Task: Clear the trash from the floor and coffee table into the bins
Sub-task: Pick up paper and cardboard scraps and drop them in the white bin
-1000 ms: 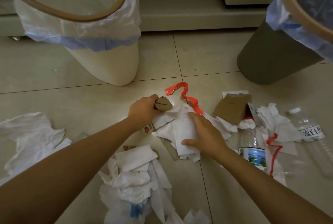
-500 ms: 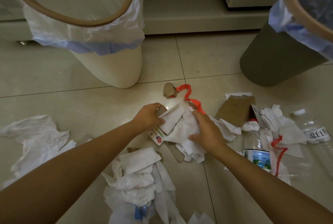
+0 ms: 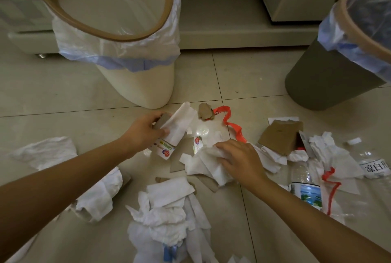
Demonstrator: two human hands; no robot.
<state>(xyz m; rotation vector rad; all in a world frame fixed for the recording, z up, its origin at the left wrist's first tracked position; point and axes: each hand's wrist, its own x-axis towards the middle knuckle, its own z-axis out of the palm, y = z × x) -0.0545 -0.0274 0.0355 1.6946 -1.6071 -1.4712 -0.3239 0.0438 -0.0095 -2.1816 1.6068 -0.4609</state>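
A: Roughly by size. Cream plastic bin with a white liner and tan rim [image 3: 135, 85], upper left of the frame. Grey bin with a bluish liner [image 3: 330, 85], upper right. Both upright on the pale tiled floor [image 3: 243, 76].

B: And the trash?

A: Spread across the lower half. Crumpled white tissue paper [image 3: 165, 214] at bottom centre: light, soft, compresses; gather it by the fistful. Clear plastic water bottles [image 3: 305, 180] at right: light, smooth, probably slippery; take one round the body. Flat brown cardboard piece [image 3: 279, 137] at centre right: stiff; pinch an edge.

B: Hands?

A: Left hand [image 3: 143, 131], centre, fingers curled, gripping a folded white paper sheet [image 3: 179, 123] with a small brown card scrap. Right hand [image 3: 239, 159] grips a bunch of white tissue [image 3: 205, 163] on the floor.

B: Smallest?

A: Red plastic strip [image 3: 230, 125], limp.
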